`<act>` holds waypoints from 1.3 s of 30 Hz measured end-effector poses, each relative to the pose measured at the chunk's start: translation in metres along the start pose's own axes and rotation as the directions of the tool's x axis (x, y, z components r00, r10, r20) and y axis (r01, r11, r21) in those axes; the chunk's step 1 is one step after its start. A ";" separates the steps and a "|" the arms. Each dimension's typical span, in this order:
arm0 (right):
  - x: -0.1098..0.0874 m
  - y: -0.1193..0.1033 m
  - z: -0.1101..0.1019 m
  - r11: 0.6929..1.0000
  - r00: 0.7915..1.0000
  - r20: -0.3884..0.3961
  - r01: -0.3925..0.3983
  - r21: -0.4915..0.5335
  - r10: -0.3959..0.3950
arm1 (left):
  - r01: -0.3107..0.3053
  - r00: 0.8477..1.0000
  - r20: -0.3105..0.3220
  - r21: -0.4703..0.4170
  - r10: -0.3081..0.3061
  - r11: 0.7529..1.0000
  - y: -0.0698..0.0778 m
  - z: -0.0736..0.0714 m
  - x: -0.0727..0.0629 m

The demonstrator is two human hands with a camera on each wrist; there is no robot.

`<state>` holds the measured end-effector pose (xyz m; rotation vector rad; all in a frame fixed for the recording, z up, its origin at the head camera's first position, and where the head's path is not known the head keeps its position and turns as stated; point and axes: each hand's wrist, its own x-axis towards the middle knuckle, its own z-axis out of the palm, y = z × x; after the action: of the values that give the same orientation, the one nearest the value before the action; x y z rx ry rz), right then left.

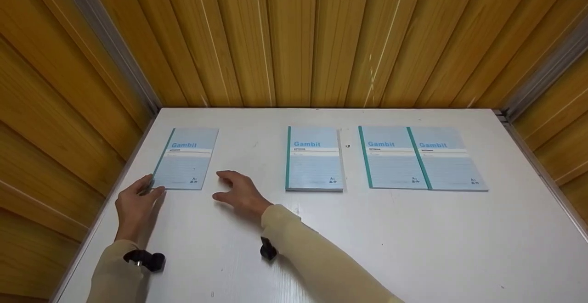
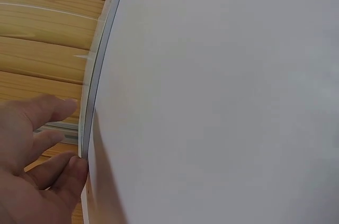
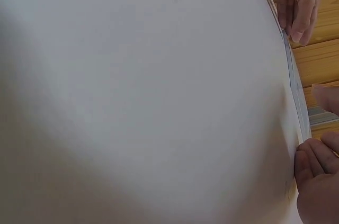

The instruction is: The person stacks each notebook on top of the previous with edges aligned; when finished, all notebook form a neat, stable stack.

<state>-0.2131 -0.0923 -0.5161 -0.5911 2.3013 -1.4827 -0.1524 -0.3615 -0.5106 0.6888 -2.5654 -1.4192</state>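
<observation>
A light blue notebook [image 1: 186,165] with a green spine and the word "Gambit" lies flat at the table's left side. My left hand [image 1: 135,206] holds its near-left corner, fingers by the spine and thumb at the near edge. The left wrist view shows the notebook [image 2: 98,70] almost edge-on, with fingertips of the left hand [image 2: 45,155] at its near end. To the right of that notebook, my right hand [image 1: 243,195] is held apart from it, thumb and fingers spread and nothing between them. Both hands appear in the right wrist view, the right hand [image 3: 320,176] nearer the camera.
Mid-table lies a stack of similar notebooks [image 1: 314,165]. Farther right are two more, a notebook [image 1: 390,165] and a notebook [image 1: 445,165], side by side. The white table [image 1: 367,248] meets wood-patterned walls [image 1: 294,41] at the back and sides.
</observation>
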 end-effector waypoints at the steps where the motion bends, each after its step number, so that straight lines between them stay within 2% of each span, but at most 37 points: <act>1: 0.000 0.000 0.000 1.000 1.000 0.002 0.001 -0.005 -0.001 | 0.000 1.000 -0.002 0.005 0.000 1.000 -0.001 0.000 0.001; 12: 0.006 -0.002 0.001 0.996 1.000 0.023 0.003 -0.093 -0.001 | 0.005 1.000 0.011 -0.003 -0.005 1.000 -0.004 -0.002 -0.003; 21: 0.010 -0.004 0.007 0.980 0.996 0.091 0.044 -0.196 -0.027 | 0.005 1.000 -0.013 -0.005 -0.005 1.000 -0.005 0.000 -0.011; 25: 0.010 -0.005 0.007 0.977 0.992 0.115 0.072 -0.203 -0.049 | 0.013 1.000 -0.003 -0.024 -0.013 1.000 -0.003 0.001 -0.013; 31: 0.009 -0.006 0.008 0.975 0.990 0.133 0.067 -0.211 -0.039 | 0.009 1.000 0.003 -0.049 -0.009 0.999 -0.001 0.000 -0.016; 39: 0.007 -0.002 0.006 0.985 0.991 0.117 0.078 -0.153 -0.060 | 0.034 0.999 -0.033 -0.107 -0.038 0.994 -0.003 -0.001 -0.015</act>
<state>-0.2163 -0.1011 -0.5168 -0.7845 2.3454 -1.2705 -0.1377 -0.3572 -0.5109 0.7402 -2.4420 -1.5281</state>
